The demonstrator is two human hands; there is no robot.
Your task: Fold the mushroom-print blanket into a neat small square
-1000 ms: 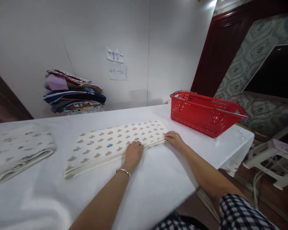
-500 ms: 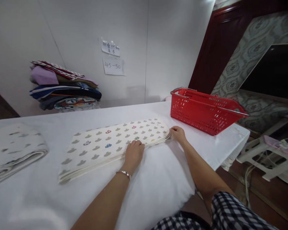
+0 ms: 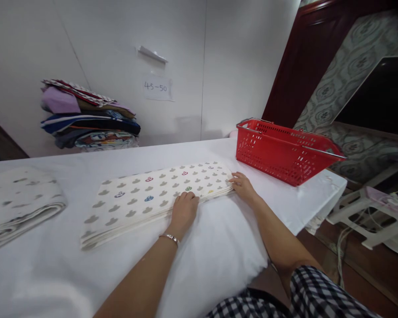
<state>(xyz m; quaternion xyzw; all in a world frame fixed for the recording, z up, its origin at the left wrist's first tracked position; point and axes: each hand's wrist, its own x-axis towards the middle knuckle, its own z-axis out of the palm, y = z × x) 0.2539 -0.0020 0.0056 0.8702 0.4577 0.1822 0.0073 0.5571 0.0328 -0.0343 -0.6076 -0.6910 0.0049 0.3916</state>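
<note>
Near 7 o'clock, the palm of our left hand is hidden from us, and its fingers cover part of the patterned cloth. At 4 o'clock, our right hand masks that cloth's near corner, so we cannot tell how firmly it grips. Towards 9 o'clock, the left edge cuts off a second folded cloth. At 11 o'clock, a curled paper hides any writing from us. At 2 o'clock, the red basket covers most of something pink. Between 2 and 3, the right edge crops the dark screen.
</note>
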